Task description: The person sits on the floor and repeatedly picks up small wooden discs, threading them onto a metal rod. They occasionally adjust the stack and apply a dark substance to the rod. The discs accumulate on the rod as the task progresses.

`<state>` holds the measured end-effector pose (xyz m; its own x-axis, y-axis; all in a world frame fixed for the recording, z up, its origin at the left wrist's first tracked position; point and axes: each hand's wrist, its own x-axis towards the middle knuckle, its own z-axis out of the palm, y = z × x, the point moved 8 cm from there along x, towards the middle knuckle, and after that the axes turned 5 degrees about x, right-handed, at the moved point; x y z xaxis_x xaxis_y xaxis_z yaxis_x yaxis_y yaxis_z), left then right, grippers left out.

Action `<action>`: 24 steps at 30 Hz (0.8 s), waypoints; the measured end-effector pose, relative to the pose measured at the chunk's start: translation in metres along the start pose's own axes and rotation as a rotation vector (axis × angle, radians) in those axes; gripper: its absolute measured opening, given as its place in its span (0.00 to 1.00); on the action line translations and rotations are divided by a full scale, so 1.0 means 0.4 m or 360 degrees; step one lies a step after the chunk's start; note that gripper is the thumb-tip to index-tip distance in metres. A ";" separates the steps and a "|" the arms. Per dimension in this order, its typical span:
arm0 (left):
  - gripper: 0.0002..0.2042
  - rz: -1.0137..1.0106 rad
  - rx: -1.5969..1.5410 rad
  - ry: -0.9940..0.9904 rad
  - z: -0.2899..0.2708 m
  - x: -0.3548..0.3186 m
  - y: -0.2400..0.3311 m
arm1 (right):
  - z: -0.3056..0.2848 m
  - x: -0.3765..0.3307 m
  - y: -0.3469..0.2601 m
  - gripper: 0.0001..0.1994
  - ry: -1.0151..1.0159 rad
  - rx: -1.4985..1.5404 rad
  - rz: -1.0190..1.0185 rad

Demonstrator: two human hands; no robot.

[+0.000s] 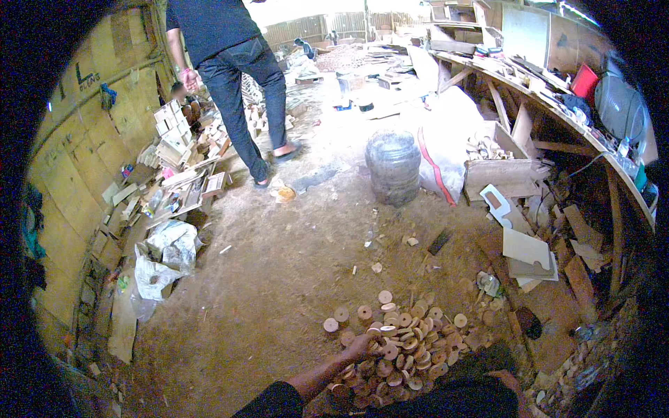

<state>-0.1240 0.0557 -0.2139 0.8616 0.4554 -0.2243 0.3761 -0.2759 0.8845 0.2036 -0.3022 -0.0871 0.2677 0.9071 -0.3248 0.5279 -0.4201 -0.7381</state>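
Note:
A heap of small round wooden discs (pixel 408 341) with centre holes lies on the dirt floor in the lower middle. My left hand (pixel 362 346) reaches in from the bottom edge in a dark sleeve. It rests on the left side of the heap with its fingers curled over some discs. The hand is too small and blurred to show whether it grips any. A few loose discs (pixel 362 311) lie just beyond it. My right hand is out of sight. My dark trouser leg (pixel 446 398) covers the near edge of the heap.
Another person in a dark shirt and jeans (pixel 233 76) stands at the back left beside stacked wood scraps (pixel 181 174). A clear plastic jug (pixel 394 167), a white sack (pixel 449 136) and a wooden crate (pixel 502 171) stand mid-floor. A cluttered bench (pixel 557 104) curves along the right. A crumpled white bag (pixel 164 258) lies left.

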 end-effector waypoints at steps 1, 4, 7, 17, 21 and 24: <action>0.25 0.0058 0.0098 0.0050 -0.002 -0.001 0.013 | -0.009 -0.002 -0.015 0.14 0.0020 -0.0015 0.0003; 0.27 0.0240 0.0257 0.0106 0.001 -0.011 0.056 | -0.017 -0.036 -0.117 0.14 0.0062 -0.0008 0.0007; 0.26 0.0355 0.0190 0.0027 0.005 -0.016 0.068 | -0.031 -0.050 -0.234 0.15 0.0059 0.0034 0.0006; 0.15 0.0069 -0.0996 0.0146 0.096 0.085 -0.282 | -0.045 -0.075 -0.368 0.15 0.0039 0.0131 0.0018; 0.17 0.0284 -0.0608 0.0215 0.090 0.077 -0.281 | -0.049 -0.078 -0.384 0.15 0.0044 0.0147 0.0028; 0.19 0.0307 -0.0267 0.0206 0.049 0.046 -0.177 | -0.054 -0.076 -0.396 0.15 0.0047 0.0160 0.0041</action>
<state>-0.1282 0.0672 -0.2888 0.8569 0.5155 -0.0006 0.1385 -0.2291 0.9635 0.1291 -0.2640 0.0523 0.3044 0.8942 -0.3282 0.4374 -0.4373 -0.7858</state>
